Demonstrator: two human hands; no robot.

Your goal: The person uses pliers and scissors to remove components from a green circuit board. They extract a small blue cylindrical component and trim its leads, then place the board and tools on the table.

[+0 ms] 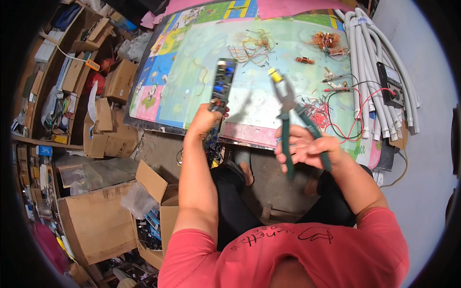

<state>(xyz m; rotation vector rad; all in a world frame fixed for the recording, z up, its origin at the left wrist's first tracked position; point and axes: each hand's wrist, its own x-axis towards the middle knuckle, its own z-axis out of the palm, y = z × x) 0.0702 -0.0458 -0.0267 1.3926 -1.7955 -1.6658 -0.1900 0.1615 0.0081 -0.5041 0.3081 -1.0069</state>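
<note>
In front of you spreads the large table (185, 67) with its colourful printed plastic cover, a bundle of long white plastic tubes (361, 57) along its right side. Your left hand (208, 119) is closed around a long, narrow, dark circuit board (223, 84), upright across the table's near edge in view. Your right hand (309, 150) grips steel pliers with dark green handles (288, 98), fingers curled about them. Beyond lie a loose tangle of thin multicoloured wires (254, 48) and, on the tubes, a black rectangular meter (394, 93). A small yellow block (275, 74) sits at the pliers' tips.
</note>
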